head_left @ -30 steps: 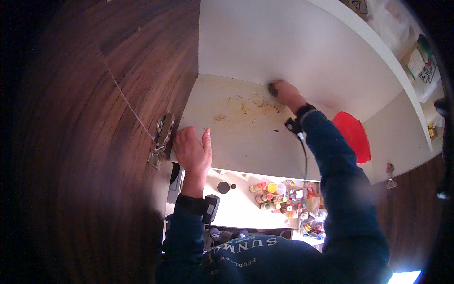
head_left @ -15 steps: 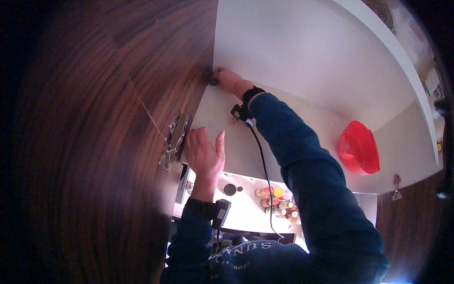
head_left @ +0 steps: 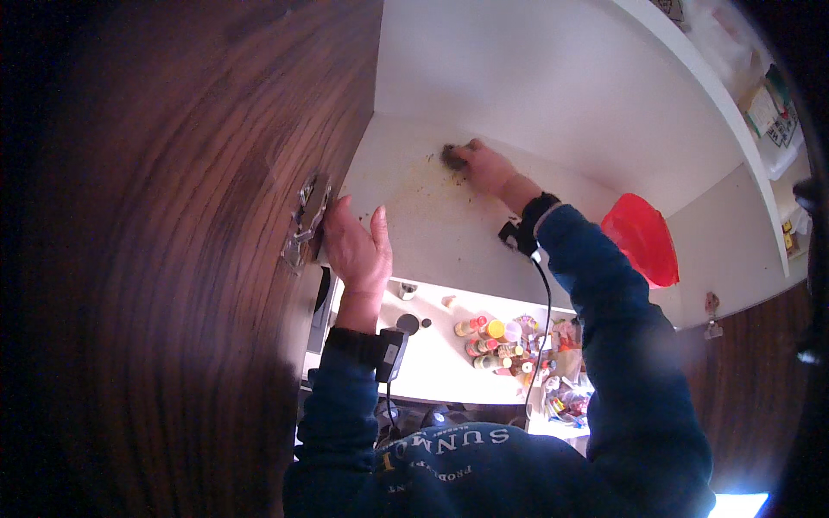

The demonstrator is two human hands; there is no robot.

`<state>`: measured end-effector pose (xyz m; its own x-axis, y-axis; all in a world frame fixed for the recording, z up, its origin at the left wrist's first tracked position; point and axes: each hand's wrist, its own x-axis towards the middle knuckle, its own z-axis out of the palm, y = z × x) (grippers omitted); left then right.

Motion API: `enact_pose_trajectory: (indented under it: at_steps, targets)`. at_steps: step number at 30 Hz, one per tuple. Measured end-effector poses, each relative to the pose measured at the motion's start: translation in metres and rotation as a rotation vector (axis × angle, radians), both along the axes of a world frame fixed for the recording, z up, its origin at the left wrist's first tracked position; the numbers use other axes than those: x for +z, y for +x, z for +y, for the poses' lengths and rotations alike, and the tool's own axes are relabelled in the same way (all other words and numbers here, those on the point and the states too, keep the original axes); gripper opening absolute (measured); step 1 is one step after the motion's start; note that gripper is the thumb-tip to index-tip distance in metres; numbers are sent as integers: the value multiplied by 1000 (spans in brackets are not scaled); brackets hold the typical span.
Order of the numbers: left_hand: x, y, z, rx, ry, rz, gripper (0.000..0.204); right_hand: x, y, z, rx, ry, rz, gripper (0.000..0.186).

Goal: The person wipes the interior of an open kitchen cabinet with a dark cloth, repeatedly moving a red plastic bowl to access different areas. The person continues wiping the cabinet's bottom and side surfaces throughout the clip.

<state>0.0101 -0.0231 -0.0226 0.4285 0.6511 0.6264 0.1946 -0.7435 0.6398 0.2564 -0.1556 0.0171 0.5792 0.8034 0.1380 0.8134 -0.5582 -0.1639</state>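
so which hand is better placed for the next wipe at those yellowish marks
Probably the right hand: it holds a dark pad by the marks, while the left hand looks empty, beside the metal hinge.

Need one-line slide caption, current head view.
Right hand holds a small dark object at the stained white shelf; left hand open beside metal hinge; red item at right.

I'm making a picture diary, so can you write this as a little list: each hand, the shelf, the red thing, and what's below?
left hand: open, beside the hinge
right hand: holding a dark pad
shelf: white, with dark specks
red container: right of the right sleeve
below: jars on a counter
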Motion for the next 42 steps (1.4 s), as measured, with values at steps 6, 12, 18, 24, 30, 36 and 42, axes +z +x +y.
enact_pose_trajectory:
  at_steps: [6,12,18,24,30,36,42]
  targets:
    - [-2,1,1,12,30,9,56,3,-11,53,12,26,-56,28]
    - [-3,1,2,-8,-10,-100,54,1,-122,107,495,-4,-3,36]
    - [-6,1,3,-1,-8,-84,51,7,-36,50,76,-16,-2,27]
    - [-5,0,1,-20,1,-67,55,-6,-15,121,150,-72,-95,30]
    - [0,0,0,-69,-73,-130,55,-5,-97,89,424,-97,-40,37]
    - [-1,-2,0,-43,-7,-130,53,43,-59,73,99,-193,-45,33]
    - [-2,-3,-1,-79,-34,-124,55,2,-75,110,360,-122,-124,33]
